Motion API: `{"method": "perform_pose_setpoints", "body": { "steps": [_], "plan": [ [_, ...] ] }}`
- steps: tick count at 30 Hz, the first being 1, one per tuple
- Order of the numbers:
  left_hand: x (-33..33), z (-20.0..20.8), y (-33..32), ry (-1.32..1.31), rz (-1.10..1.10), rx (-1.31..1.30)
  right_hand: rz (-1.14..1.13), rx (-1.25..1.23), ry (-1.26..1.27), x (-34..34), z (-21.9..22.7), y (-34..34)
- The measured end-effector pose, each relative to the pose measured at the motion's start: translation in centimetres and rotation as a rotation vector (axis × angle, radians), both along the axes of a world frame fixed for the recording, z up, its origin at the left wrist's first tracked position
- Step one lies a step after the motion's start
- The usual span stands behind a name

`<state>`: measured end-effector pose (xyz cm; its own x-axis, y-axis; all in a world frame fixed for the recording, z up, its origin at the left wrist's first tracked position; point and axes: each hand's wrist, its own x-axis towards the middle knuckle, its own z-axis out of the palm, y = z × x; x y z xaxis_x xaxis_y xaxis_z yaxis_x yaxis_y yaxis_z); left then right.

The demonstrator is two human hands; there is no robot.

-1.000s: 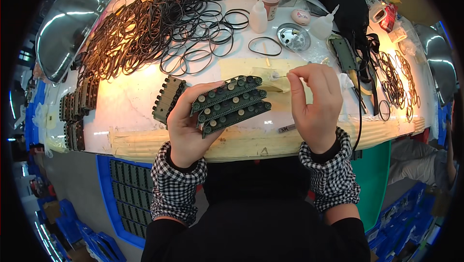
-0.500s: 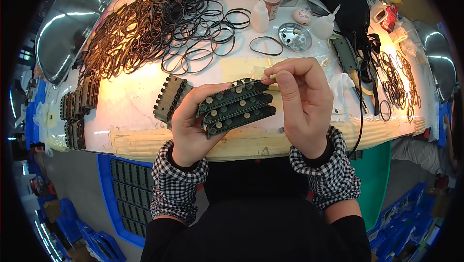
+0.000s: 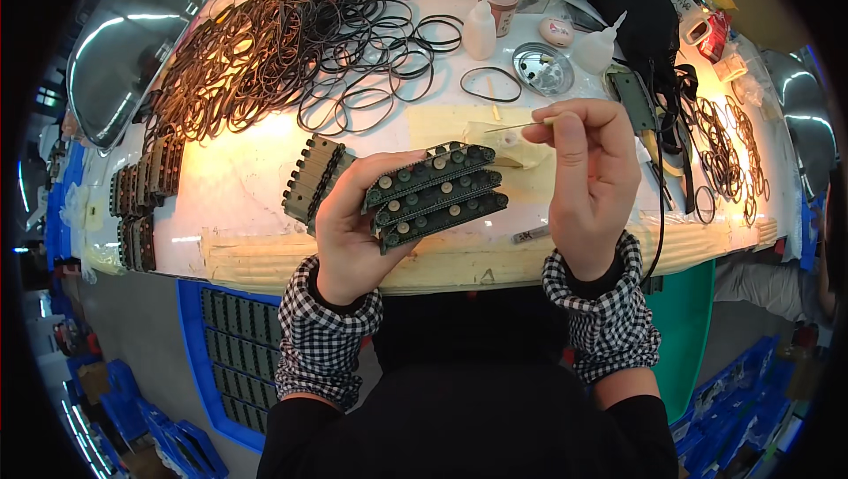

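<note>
My left hand [image 3: 346,232] is closed around a stack of three dark green toy tank track pieces [image 3: 452,186]. Small round wheels, some pale yellow and some green, line their sides. Between the thumb and fingers of my right hand [image 3: 590,183] is a thin needle-like tool [image 3: 512,128] with a pale handle. Its tip points left, above the stack and apart from it. Behind the left hand lies another group of olive-brown track pieces [image 3: 316,177] on the table.
A large heap of black rubber bands [image 3: 291,55] covers the back left. White squeeze bottles [image 3: 480,30] and a round metal dish [image 3: 541,68] stand at the back. Below the table edge are a blue tray [image 3: 196,346] of green parts and a green tray [image 3: 693,338].
My right hand has moved right, away from the track pieces, and drawn the needle-like tool off them. The left hand holds the stack almost still.
</note>
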<state>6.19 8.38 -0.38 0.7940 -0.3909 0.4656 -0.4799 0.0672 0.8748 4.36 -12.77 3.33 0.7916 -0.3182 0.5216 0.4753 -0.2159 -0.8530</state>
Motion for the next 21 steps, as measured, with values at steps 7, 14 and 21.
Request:
{"method": "perform_pose_setpoints", "body": {
  "steps": [7, 14, 21],
  "plan": [
    [-0.1, 0.1, -0.2, 0.031, -0.017, -0.062, -0.257, -0.849, -0.083, 0.6, -0.6, -2.6],
    [-0.2, 0.2, -0.2, 0.057, -0.011, -0.069, -0.304, -0.664, -0.222, -0.1, 0.4, -1.7],
    [-0.2, 0.0, -0.3, 0.089, -0.009, -0.094, -0.204, -0.907, -0.069, 0.5, -0.9, -2.4]
  ]
}}
